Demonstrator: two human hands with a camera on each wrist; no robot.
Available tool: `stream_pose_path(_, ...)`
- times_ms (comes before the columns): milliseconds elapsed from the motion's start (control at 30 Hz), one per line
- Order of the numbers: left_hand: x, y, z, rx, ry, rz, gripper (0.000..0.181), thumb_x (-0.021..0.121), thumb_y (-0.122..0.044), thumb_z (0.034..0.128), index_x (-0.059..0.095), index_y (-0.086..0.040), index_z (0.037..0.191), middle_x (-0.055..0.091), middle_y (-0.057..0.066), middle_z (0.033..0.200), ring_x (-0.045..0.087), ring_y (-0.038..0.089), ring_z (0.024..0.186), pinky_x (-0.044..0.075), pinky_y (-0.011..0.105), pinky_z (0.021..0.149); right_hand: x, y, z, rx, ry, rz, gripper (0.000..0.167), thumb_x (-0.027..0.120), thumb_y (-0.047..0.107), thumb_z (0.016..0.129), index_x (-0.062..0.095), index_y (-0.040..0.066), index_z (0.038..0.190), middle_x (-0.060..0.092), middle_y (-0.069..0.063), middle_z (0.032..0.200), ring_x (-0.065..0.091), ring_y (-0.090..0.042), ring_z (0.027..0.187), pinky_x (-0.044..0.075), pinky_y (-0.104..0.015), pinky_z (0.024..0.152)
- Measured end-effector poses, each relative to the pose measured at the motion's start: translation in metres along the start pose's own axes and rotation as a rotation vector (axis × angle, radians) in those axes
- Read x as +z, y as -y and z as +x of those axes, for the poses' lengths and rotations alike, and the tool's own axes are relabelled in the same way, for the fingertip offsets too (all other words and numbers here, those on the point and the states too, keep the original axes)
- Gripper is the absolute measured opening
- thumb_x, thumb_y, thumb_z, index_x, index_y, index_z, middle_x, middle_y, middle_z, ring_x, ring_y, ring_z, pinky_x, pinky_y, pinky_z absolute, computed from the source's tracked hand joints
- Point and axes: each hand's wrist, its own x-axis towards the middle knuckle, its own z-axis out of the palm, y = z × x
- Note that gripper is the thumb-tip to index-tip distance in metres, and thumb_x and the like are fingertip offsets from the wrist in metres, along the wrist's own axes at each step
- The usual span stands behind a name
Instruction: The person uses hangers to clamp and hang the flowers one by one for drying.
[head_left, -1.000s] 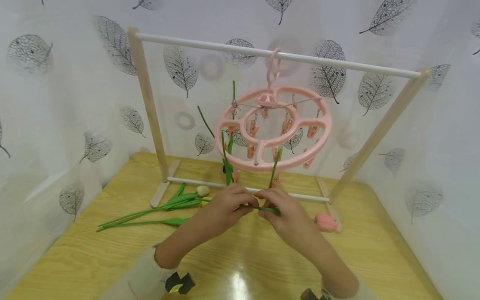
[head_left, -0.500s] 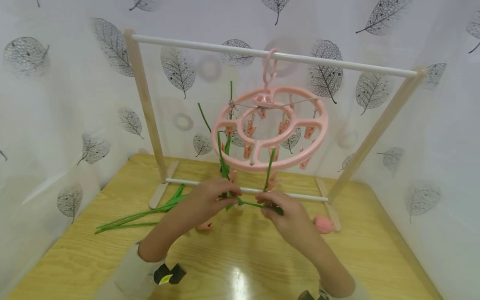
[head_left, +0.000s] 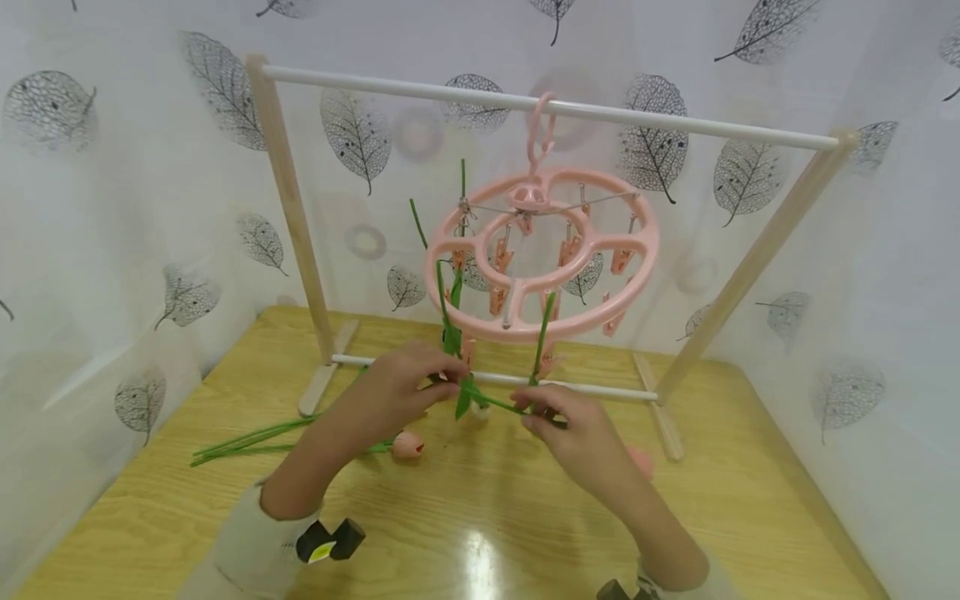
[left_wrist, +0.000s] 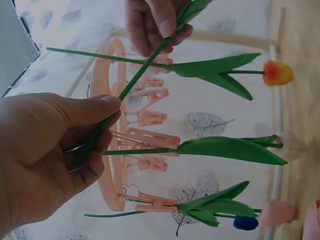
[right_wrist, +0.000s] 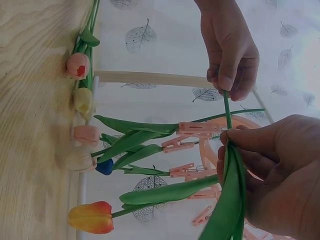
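Between my hands stretches one artificial tulip's green stem (head_left: 495, 403). My left hand (head_left: 397, 387) pinches its bare end, thumb on top, as the left wrist view shows. By the leaves, my right hand (right_wrist: 280, 170) pinches the same stem between thumb and fingers. A pink bloom (head_left: 640, 461) shows beyond the right hand, partly hidden by it. Just above hangs a pink round clip hanger (head_left: 542, 258). Its pegs hold several tulips head down, among them an orange-yellow tulip (right_wrist: 91, 217), a blue tulip (right_wrist: 104, 166) and a white tulip (right_wrist: 79, 159).
The hanger hooks over the white top rod (head_left: 675, 125) of a wooden-legged rack (head_left: 288, 200). Loose tulips lie on the wooden table (head_left: 450, 533) at the left, including a pale pink tulip (head_left: 407, 445). A leaf-patterned curtain (head_left: 135, 250) surrounds the table.
My left hand has moved left and slightly up, away from the right hand, baring more stem between them. The right hand has shifted only slightly.
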Motion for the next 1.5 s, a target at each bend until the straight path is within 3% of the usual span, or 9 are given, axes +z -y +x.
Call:
stream_pose_path(233,0.004,0.0,0.003,0.111,-0.109,-0.031,0.027,0.074,-0.006,0.0908,0.07,-0.011,0.117,0.07,0.001,0.109,0.065,0.013,0.101,0.057,0.028,0.084,0.0,-0.002,-0.001,0.03,0.051,0.036,0.035,0.07,-0.004,0.089,0.071,0.011,0.121,0.073,0.001,0.104,0.067,-0.014,0.086,0.059,-0.028,0.074)
stream_pose_path(467,0.005,-0.002,0.005,0.165,-0.316,-0.058,0.055,0.078,-0.009,0.0874,0.058,-0.007,0.138,0.058,0.006,0.132,0.06,0.019,0.107,0.054,0.029,0.089,-0.002,-0.005,-0.005,0.044,0.099,0.103,0.037,0.068,-0.003,0.091,0.068,0.011,0.125,0.069,0.002,0.103,0.065,-0.015,0.093,0.058,-0.029,0.085)
stream_pose_path(567,0.005,-0.003,0.006,0.17,-0.409,-0.134,0.055,0.078,-0.003,0.0861,0.058,-0.005,0.138,0.058,0.008,0.133,0.06,0.02,0.106,0.053,0.027,0.092,-0.004,-0.007,-0.007,0.04,0.117,0.119,0.038,0.067,-0.002,0.092,0.067,0.01,0.128,0.069,-0.001,0.104,0.065,-0.018,0.095,0.058,-0.029,0.085)
stream_pose_path(667,0.007,-0.005,0.006,0.162,-0.454,-0.27,0.05,0.073,0.003,0.0885,0.058,-0.001,0.136,0.059,0.013,0.128,0.061,0.02,0.106,0.052,0.025,0.095,-0.007,-0.006,-0.01,0.067,0.143,0.172,0.039,0.067,0.002,0.093,0.065,0.009,0.131,0.068,-0.004,0.107,0.065,-0.019,0.098,0.058,-0.028,0.085)
stream_pose_path(867,0.027,-0.011,0.006,0.069,-0.381,-0.488,0.034,0.065,0.0,0.0963,0.06,-0.005,0.129,0.062,0.01,0.116,0.064,0.015,0.1,0.055,0.026,0.092,-0.013,0.001,-0.015,0.088,0.155,0.351,0.034,0.07,0.006,0.092,0.064,0.006,0.125,0.068,-0.01,0.109,0.068,-0.025,0.101,0.059,-0.031,0.089)
stream_pose_path(1100,0.061,-0.02,0.003,-0.049,-0.258,-0.663,0.023,0.063,-0.005,0.0989,0.06,-0.008,0.122,0.062,0.008,0.115,0.064,0.018,0.098,0.058,0.03,0.084,-0.019,0.005,-0.019,-0.097,0.111,0.505,0.029,0.066,-0.007,0.091,0.061,-0.001,0.119,0.067,-0.005,0.108,0.069,-0.018,0.099,0.059,-0.035,0.092)
stream_pose_path(1233,0.073,-0.026,0.002,-0.137,-0.2,-0.806,0.02,0.064,-0.008,0.0989,0.06,-0.006,0.118,0.061,0.011,0.115,0.063,0.018,0.101,0.057,0.027,0.086,-0.02,0.007,-0.019,-0.172,0.081,0.531,0.03,0.063,-0.012,0.091,0.058,-0.006,0.12,0.067,-0.012,0.108,0.069,-0.017,0.1,0.059,-0.036,0.091)
stream_pose_path(1400,0.08,-0.034,0.003,-0.189,-0.138,-0.997,0.025,0.064,-0.008,0.0988,0.055,0.003,0.12,0.057,0.025,0.122,0.063,0.018,0.108,0.057,0.031,0.094,-0.019,0.011,-0.02,-0.16,-0.003,0.502,0.031,0.063,-0.01,0.092,0.056,-0.008,0.122,0.07,-0.016,0.111,0.069,-0.015,0.104,0.059,-0.032,0.091)
stream_pose_path(1500,0.082,-0.036,0.003,-0.209,-0.121,-1.055,0.028,0.063,-0.007,0.0988,0.053,0.004,0.122,0.054,0.029,0.126,0.063,0.018,0.111,0.056,0.031,0.096,-0.018,0.011,-0.02,-0.148,-0.043,0.506,0.031,0.063,-0.01,0.093,0.054,-0.009,0.122,0.07,-0.016,0.112,0.069,-0.016,0.107,0.058,-0.032,0.092)
